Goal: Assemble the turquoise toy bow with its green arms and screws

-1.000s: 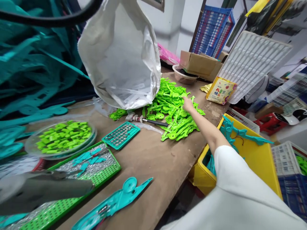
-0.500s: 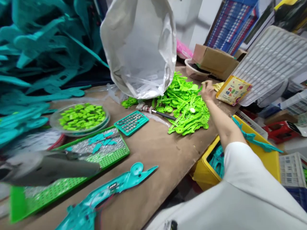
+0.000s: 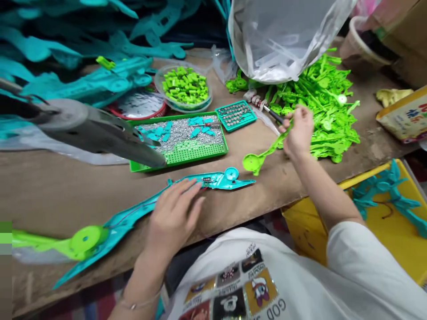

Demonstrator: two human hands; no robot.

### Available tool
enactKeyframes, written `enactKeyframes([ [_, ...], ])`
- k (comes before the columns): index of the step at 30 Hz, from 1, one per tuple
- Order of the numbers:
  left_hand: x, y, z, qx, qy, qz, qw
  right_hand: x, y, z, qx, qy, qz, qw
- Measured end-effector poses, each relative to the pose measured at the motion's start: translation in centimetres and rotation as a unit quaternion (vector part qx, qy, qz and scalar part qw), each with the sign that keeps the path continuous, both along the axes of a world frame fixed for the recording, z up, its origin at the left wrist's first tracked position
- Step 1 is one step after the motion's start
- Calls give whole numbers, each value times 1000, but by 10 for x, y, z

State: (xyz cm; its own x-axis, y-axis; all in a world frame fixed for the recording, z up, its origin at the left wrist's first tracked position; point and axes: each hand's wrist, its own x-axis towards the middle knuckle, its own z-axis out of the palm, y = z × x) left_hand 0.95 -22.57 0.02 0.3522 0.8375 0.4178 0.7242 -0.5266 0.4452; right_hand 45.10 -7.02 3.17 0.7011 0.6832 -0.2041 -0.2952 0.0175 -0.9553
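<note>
The right hand [image 3: 301,133] pinches one end of a lime-green disc-ended strip [image 3: 251,162] between closed fingers, disc toward eight o'clock. The left hand [image 3: 175,213], loosely spread, lies over the teal half-shell [image 3: 133,216] on the bench [image 3: 76,186]; whether it grips is unclear. Good handling likely means keeping the teal half-shell flat and the strip clear of the lime-green pile [image 3: 328,109] at the right hand's one o'clock.

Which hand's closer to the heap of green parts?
Right. The right hand is at the left side of the heap, holding one green part; the left hand is farther left, over the teal piece.
</note>
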Motion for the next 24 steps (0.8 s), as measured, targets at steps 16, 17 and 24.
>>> enactKeyframes([
  [16, 63, 49, -16, -111, 140, -145, 973, -114, -17, -97, 12, -40, 108, 993],
  [17, 63, 49, -17, -106, 144, -152, 972, -113, -16, -100, 7, -58, 116, 991],
  [24, 57, 53, -22, -73, 159, -182, 968, -99, -11, -104, -7, -337, 138, 931],
])
